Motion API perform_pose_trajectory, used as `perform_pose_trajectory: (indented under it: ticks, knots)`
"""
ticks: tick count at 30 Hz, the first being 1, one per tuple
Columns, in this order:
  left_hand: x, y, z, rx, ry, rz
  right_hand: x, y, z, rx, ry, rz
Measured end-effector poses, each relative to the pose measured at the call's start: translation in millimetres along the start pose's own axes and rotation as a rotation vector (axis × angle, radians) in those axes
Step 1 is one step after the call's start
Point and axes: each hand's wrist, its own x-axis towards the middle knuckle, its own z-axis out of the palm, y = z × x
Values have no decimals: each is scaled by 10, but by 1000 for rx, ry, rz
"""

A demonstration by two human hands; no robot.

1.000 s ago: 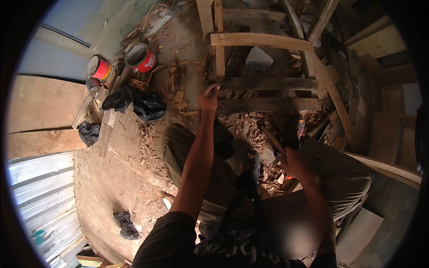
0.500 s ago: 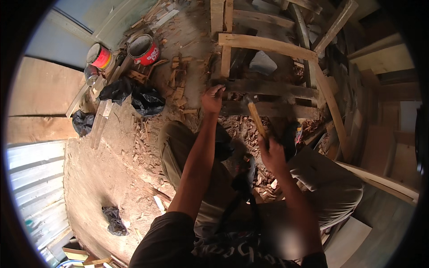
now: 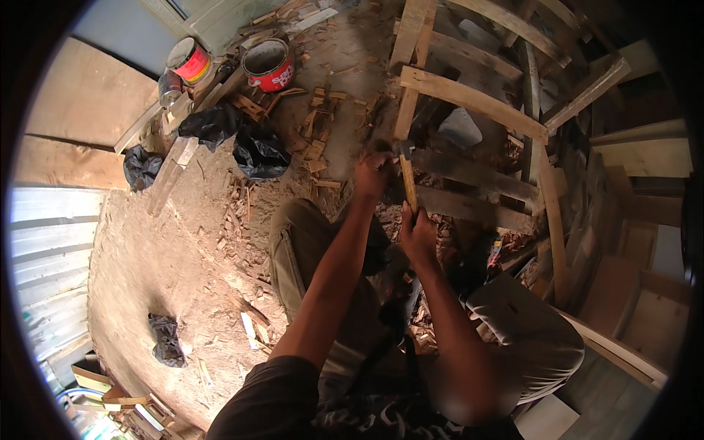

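Observation:
My right hand [image 3: 419, 233] is wrapped round the wooden handle of a hammer [image 3: 408, 182]. The hammer's dark head is up beside the fingers of my left hand [image 3: 372, 176], over the left end of a dark wooden plank [image 3: 469, 176]. My left fingers are closed at that plank end; whatever they pinch is too small and dark to make out. The plank is part of a wooden frame of nailed slats [image 3: 477, 104] standing in front of me. A second dark slat [image 3: 462, 208] runs just nearer than the first.
A red bucket [image 3: 268, 66] and a red-and-white tin [image 3: 189, 60] stand at the far left near black plastic bags [image 3: 261, 152]. Wood chips and offcuts [image 3: 317, 150] litter the dirt floor. Boards [image 3: 616, 378] lie at the right, and corrugated metal sheeting [image 3: 55, 257] lines the left.
The hammer has swung left and away from me, its head now beside my left hand. My left hand stays at the plank end. The whole view has turned a little.

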Motion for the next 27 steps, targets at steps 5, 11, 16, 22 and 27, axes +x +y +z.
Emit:
perform_pose_trajectory:
  ticks: [5,11,16,22,27]
  knots:
    - [12,-37,27,59,1,76,-40,61,-65,-46,31,-30]
    - [31,-100,17,85,-45,103,-63,107,-50,-25,5,-68]
    - [1,7,42,65,-68,73,-58,156,-51,55,108,-137]
    - [38,-130,40,118,-60,110,-27,106,-80,-29,-17,-44]
    - [-2,-167,57,126,-51,156,-32,101,-57,22,-32,42]
